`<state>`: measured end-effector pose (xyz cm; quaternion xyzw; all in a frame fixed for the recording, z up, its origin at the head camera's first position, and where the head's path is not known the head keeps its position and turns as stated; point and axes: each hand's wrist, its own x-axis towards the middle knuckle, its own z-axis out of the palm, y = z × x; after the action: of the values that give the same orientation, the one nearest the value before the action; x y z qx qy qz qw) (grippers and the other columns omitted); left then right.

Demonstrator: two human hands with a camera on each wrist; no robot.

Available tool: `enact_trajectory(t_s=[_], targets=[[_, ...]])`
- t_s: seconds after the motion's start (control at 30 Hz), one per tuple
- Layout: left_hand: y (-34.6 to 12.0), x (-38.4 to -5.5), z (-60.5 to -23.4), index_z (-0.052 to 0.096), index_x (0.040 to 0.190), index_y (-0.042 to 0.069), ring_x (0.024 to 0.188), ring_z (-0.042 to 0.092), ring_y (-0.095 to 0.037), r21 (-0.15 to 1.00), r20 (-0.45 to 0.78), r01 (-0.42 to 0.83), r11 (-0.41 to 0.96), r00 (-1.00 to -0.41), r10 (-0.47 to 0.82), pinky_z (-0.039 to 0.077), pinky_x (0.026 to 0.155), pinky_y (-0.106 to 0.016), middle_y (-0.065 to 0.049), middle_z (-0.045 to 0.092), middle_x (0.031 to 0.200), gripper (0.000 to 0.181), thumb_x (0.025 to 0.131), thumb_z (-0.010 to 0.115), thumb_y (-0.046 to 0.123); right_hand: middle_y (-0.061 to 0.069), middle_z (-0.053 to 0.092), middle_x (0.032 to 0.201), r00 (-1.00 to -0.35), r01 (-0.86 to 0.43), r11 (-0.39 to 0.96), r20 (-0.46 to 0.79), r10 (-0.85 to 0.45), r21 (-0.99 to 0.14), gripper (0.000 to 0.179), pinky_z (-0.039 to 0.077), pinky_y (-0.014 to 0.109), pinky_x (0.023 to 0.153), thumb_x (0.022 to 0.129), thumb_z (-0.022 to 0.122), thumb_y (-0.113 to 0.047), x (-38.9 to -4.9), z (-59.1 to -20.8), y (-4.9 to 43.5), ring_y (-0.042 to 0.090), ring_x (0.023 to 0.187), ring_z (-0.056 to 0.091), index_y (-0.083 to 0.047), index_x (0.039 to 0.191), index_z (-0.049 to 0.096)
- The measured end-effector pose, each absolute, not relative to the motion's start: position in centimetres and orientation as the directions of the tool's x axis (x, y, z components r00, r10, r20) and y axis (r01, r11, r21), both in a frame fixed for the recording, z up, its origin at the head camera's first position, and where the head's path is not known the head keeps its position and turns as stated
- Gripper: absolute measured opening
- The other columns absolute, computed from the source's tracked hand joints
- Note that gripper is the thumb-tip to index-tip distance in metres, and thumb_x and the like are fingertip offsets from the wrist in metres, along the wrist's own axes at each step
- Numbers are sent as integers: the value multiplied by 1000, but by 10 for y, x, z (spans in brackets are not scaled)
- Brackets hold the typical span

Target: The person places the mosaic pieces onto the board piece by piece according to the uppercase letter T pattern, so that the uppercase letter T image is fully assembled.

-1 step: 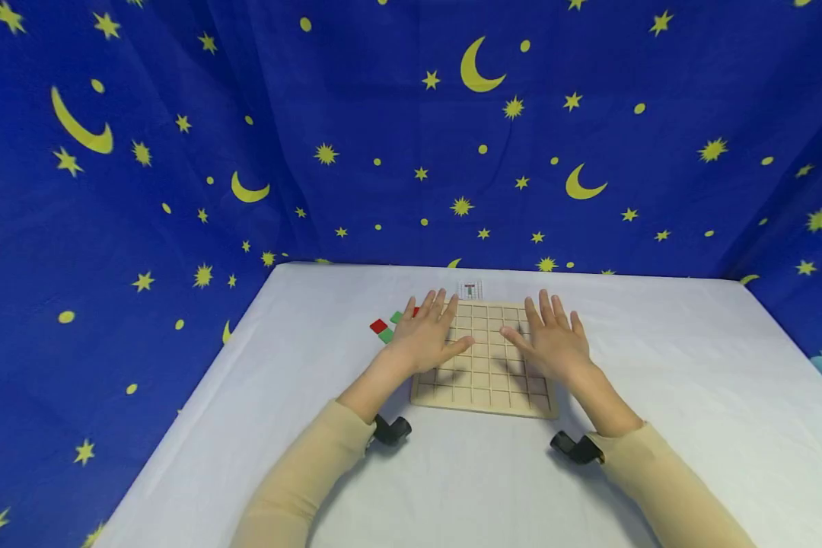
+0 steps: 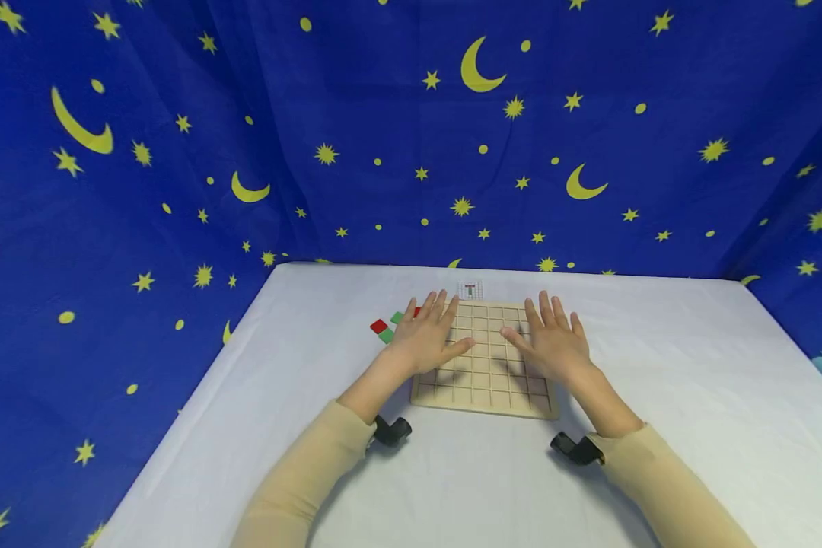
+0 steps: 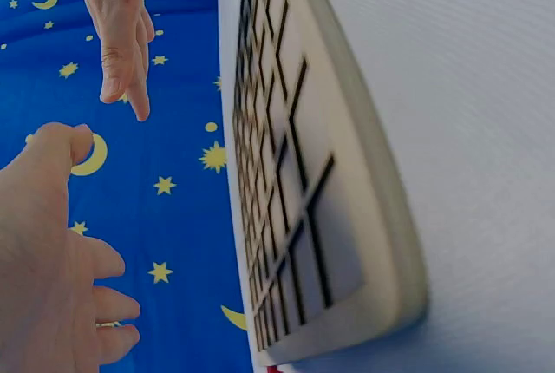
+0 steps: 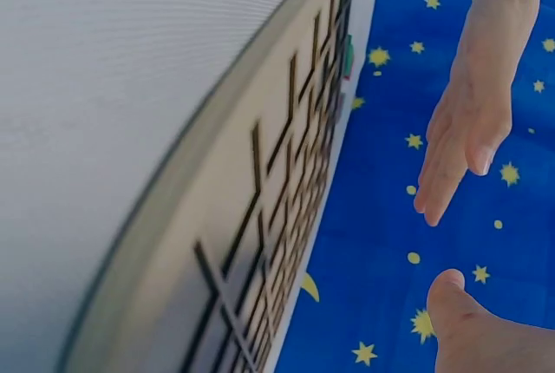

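A square wooden board with a grid of shallow cells lies on the table. My left hand hovers over the board's left side, palm down with fingers spread. Over the right side is my right hand, held the same way. Both hold nothing, and their shadows fall on the grid. In the left wrist view a gap shows between the left hand and the board's surface. The right wrist view has the right thumb standing off the board too.
Left of the board lie red tiles and green tiles, partly hidden by the left hand. A small card with a printed grid pattern sits just behind the board. Blue star-and-moon cloth hangs behind the white table.
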<state>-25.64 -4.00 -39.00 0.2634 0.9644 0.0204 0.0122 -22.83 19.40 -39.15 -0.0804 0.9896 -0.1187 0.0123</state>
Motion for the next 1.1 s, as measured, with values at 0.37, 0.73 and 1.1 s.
enact_trajectory(t_s=[0.37, 0.73, 1.1], targets=[[-51, -262, -384, 6, 152, 8, 142, 0, -24, 144, -1, 553, 821, -829, 559, 2, 114, -43, -13, 4, 156, 86, 93, 25, 67, 32, 7, 150, -977, -212, 903, 69, -201, -375, 89, 11, 66, 105, 95, 35, -61, -232, -391, 203, 49, 136, 6, 8, 147, 14], [-100, -296, -397, 46, 140, 5, 130, 40, -26, 478, 216, 579, 661, -807, 550, 31, 108, -39, -12, 47, 139, 61, 91, 61, 39, 23, 38, 142, -952, -270, 578, 126, -277, -770, 69, 36, 51, 102, 92, 62, -36, -231, -416, 247, 45, 124, 41, 1, 144, 35], [-125, -326, -426, 52, 133, -1, 118, 52, -27, 710, 238, 452, 539, -875, 421, 41, 101, -34, -11, 58, 127, 48, 90, 66, 16, 15, 48, 138, -958, -253, 544, 129, -257, -800, 60, 33, 43, 104, 88, 69, -29, -235, -455, 265, 33, 126, 44, -1, 136, 48]])
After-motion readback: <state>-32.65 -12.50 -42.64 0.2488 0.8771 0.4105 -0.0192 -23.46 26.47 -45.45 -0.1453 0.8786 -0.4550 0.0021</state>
